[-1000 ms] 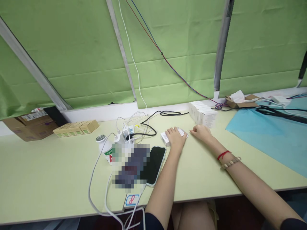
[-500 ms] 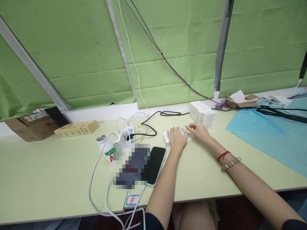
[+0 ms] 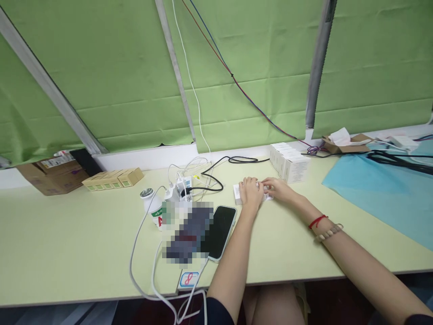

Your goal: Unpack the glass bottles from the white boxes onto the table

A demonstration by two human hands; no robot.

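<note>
A small white box [image 3: 237, 195] lies flat on the table, its middle covered by my left hand [image 3: 251, 194]. The fingers of that hand are bent over the box and hold it down. My right hand [image 3: 276, 188] is at the box's right end, its thumb and fingertips drawn together close to my left thumb. What those fingertips pinch, if anything, is too small to make out. Just behind my right hand stands a row of white boxes [image 3: 293, 166] set close together.
Left of my left forearm lies a black-screened phone [image 3: 221, 232], beside a pixelated patch. A white bottle [image 3: 154, 212], a power strip [image 3: 184, 184] and loose white cables are further left. Brown boxes [image 3: 113, 179] stand at the back left; blue sheeting [image 3: 379, 189] covers the right.
My right hand has moved left and slightly down, from beside the box to its right end, against my left hand. My left hand stays on the box. The view has shifted slightly.
</note>
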